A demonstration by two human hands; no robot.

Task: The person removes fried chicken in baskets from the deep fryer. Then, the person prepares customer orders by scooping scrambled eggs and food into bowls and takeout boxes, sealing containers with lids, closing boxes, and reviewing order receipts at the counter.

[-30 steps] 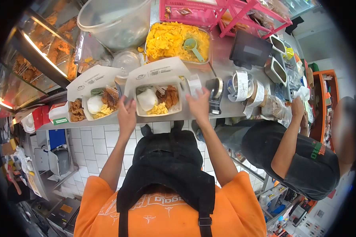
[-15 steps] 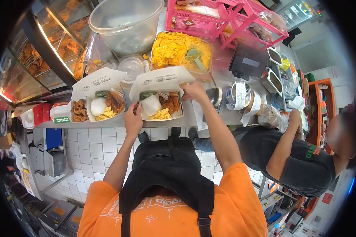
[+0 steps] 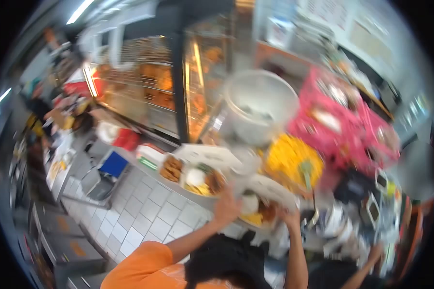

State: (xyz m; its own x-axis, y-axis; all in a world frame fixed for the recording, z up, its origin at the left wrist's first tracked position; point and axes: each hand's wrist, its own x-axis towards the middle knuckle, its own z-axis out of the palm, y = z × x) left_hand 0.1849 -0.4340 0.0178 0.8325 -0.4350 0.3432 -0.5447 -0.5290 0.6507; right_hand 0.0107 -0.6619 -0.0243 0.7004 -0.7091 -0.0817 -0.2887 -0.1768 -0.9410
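The view is smeared by motion. A paper meal box (image 3: 255,222) with rice, yellow shreds and fried chicken stands at the counter's front edge. Its raised lid (image 3: 273,189) leans over the food. My right hand (image 3: 288,216) is closed at the right end of that lid. At the box's left side is my left hand (image 3: 228,206), its fingers too blurred to read. Left of it stands a second open meal box (image 3: 197,180) with rice, greens, yellow shreds and fried chicken; its lid (image 3: 210,155) is up. Fried pieces (image 3: 171,168) fill a smaller box beside that one.
Behind the boxes are a large clear tub (image 3: 261,106), a tray of yellow shreds (image 3: 291,156) with a green scoop (image 3: 305,169), and pink baskets (image 3: 323,120). A lit glass food cabinet (image 3: 149,86) stands behind left. A co-worker's arm (image 3: 366,267) is at lower right.
My head has turned left, so the counter appears shifted right and tilted, with more of the cabinet in view. The lid by my right hand looks tipped further over the food.
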